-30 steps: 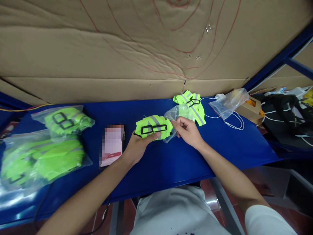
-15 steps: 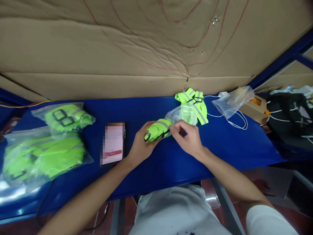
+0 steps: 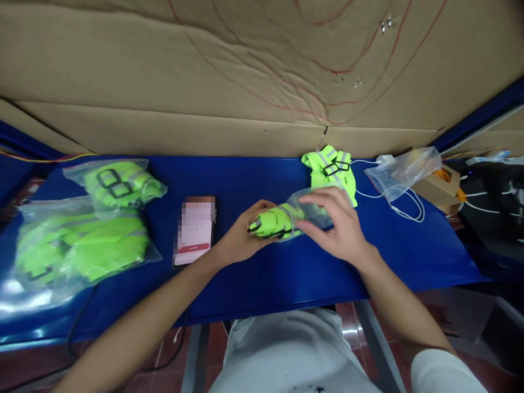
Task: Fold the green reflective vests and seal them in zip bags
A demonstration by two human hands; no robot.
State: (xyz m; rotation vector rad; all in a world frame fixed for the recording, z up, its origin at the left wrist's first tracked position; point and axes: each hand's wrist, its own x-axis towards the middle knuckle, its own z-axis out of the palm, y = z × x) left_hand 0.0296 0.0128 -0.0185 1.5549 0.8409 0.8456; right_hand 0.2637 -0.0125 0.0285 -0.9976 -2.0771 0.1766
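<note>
Left hand (image 3: pixel 240 239) grips the roll (image 3: pixel 270 221); right hand (image 3: pixel 344 229), spread wide at the roll's far end, should ease the bag (image 3: pixel 320 214) on evenly, folds tight

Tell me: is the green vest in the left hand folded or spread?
Folded. The vest is a compact bundle in the left hand; no loose part hangs in view.

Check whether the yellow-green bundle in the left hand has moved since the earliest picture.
Yes: the yellow-green bundle has shifted somewhat to the right, away from the phone.
</note>
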